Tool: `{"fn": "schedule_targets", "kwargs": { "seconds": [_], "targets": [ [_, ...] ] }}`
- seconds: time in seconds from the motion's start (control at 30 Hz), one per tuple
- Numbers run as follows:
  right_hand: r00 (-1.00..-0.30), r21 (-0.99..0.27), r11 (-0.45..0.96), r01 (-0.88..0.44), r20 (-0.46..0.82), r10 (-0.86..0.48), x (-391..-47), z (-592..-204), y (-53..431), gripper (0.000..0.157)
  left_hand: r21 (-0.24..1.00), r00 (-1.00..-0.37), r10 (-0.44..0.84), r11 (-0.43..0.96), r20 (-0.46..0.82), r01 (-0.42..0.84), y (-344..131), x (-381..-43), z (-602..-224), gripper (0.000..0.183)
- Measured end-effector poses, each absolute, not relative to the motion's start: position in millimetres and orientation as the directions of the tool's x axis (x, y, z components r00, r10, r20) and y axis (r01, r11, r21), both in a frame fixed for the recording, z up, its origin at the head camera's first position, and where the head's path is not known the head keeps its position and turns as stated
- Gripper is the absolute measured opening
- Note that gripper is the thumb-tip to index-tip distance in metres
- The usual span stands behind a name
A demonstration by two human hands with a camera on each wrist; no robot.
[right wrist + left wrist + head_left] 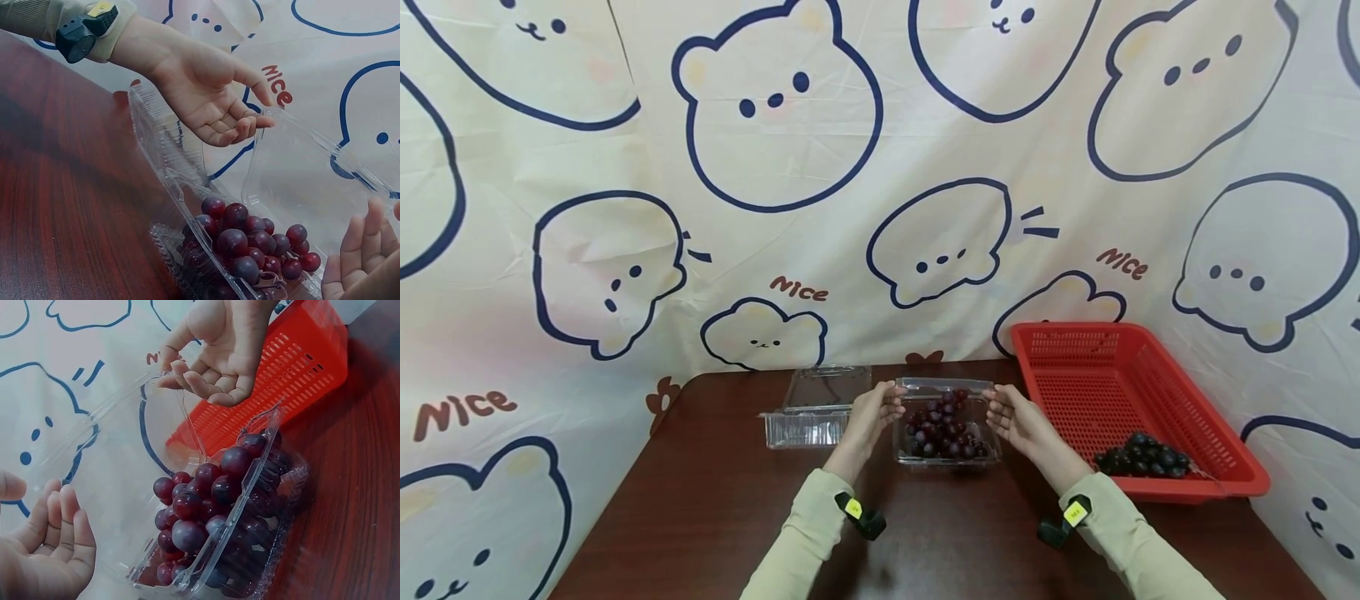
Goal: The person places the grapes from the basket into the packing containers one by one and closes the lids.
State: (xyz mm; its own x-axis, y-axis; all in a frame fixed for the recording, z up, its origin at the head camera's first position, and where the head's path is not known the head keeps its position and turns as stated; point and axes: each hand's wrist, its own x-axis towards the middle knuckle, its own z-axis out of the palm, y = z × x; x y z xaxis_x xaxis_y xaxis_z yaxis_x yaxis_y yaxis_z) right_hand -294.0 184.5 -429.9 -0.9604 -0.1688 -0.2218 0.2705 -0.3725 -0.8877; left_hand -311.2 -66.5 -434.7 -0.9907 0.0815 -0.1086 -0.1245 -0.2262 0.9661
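Observation:
A clear plastic clamshell box (906, 457) stands on the table with its lid (942, 386) raised at the back. Inside lies a bunch of red-purple grapes (942, 429), heaped up above the rim in the wrist views. My left hand (868, 414) pinches the left corner of the lid between thumb and fingers, as the right wrist view also shows. At the opposite corner my right hand (1017, 422) pinches the lid edge, its other fingers loosely bent. Both palms face inward over the box.
A second clear clamshell box (808, 430) sits open, left of my left hand. On the right, a red plastic basket (1078, 371) holds a bunch of black grapes (1142, 457) at its near end. A patterned cloth (775, 250) hangs behind the brown table (700, 500).

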Motion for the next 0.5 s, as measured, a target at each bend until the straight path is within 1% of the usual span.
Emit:
{"fn": "schedule_targets", "kwargs": {
  "seconds": [0.17,0.5],
  "targets": [
    [-0.960,-0.891,-0.365,0.270,-0.222,-0.170,-293.4,-432.0,185.2,0.025,0.971,-0.992,0.073,-0.212,-0.101,-0.115,-66.0,-308.8,-435.2,0.036],
    [-0.962,-0.899,-0.349,0.265,-0.219,-0.166,-290.7,-434.3,184.8,0.027,0.966,-0.990,0.083,-0.226,-0.110,-0.126,-66.0,-304.7,-437.2,0.034]
  ]
}}
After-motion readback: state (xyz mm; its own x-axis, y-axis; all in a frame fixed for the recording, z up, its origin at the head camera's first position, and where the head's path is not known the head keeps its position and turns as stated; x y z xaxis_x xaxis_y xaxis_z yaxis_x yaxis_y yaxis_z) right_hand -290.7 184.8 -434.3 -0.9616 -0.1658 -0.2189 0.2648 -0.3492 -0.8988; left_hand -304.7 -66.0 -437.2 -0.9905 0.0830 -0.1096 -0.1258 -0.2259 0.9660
